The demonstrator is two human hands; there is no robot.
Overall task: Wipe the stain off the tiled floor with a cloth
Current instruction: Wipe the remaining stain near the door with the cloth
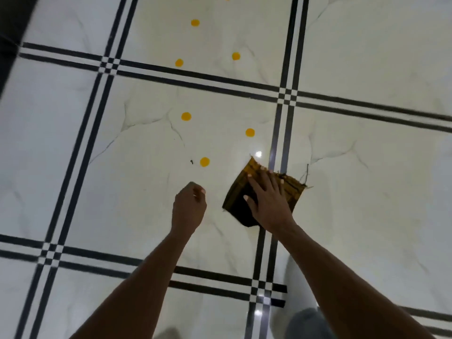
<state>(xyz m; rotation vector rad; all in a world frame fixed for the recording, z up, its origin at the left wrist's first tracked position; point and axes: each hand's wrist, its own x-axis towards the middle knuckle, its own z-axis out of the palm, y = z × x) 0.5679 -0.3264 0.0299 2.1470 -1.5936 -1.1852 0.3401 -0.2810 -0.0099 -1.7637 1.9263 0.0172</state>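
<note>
Pressing flat on the cloth, the right hand has its fingers straight and spread — palm down, nothing curled round the fabric. Cloth is a folded square, brown and mustard yellow, frayed threads trailing off its far-right corner. It lies on the white tiled floor across a double black grout-like stripe, which runs out from under the cloth's far edge.

Left hand sits just to the left of the cloth, apart from it, fingers loosely curled; it seems to hold nothing, though motion blur makes the fingertips hard to read.

Orange-yellow round spots dot the tiles beyond and left of the cloth. Nearest spot is up-left of the cloth, a small dark speck just beside it. Another spot lies straight beyond the cloth's far corner — none of them touch the cloth. A bright light glint shows on the tile close to the cloth's far corner.
</note>
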